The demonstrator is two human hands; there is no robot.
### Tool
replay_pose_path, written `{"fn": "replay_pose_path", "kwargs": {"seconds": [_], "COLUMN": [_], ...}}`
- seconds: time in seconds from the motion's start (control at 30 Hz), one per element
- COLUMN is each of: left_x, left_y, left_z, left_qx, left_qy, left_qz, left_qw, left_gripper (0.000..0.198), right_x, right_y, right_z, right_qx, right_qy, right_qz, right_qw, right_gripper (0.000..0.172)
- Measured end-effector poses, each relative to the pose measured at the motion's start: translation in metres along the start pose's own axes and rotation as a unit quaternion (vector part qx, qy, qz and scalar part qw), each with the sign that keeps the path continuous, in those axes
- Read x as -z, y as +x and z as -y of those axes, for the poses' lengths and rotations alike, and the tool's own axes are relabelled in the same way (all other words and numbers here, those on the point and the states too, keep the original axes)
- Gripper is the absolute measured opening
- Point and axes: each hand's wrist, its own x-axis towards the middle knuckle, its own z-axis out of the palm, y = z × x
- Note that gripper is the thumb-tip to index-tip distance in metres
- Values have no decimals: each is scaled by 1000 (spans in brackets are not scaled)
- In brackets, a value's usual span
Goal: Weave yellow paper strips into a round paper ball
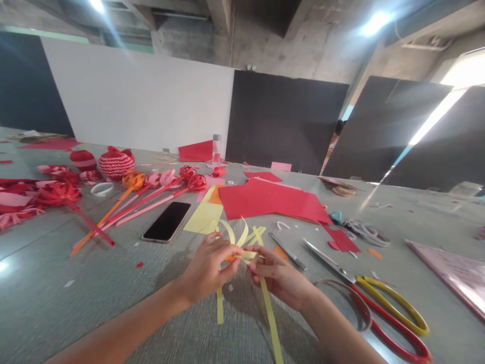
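Observation:
My left hand (210, 265) pinches pale yellow paper strips (270, 316) between thumb and fingers. Close beside it, my right hand (278, 275) is closed on the same strips from the other side. Several strip ends curl up and away beyond my fingers, and two long ones trail toward me over the table. A little orange shows between my fingertips; what it belongs to is hidden. Past my hands lies a yellow paper sheet (202, 217). A slim metal tool (288, 251) rests right of my right hand, near large scissors (354, 280) with red and yellow handles.
Left of my hands lie a black phone (166, 222) and paper flowers on stems (132, 207), with a red-striped round piece (116, 163) behind. Red paper sheets (271, 199) spread farther back. A tape ring (346, 303) overlaps the scissors, and a clear bottle (216, 149) stands near the panels.

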Motion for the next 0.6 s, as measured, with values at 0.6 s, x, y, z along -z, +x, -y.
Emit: {"fn": "replay_pose_path", "kwargs": {"seconds": [0.6], "left_x": [-9], "left_y": [5], "left_z": [-1], "left_qx": [361], "left_qy": [-421], "left_qz": [-36], "left_qw": [832], "left_gripper": [26], "right_x": [-11], "right_y": [-5], "right_z": [-14], "right_qx": [364], "right_qy": [-371], "right_qz": [-157], "right_qw": [840], "right_gripper": [35]}}
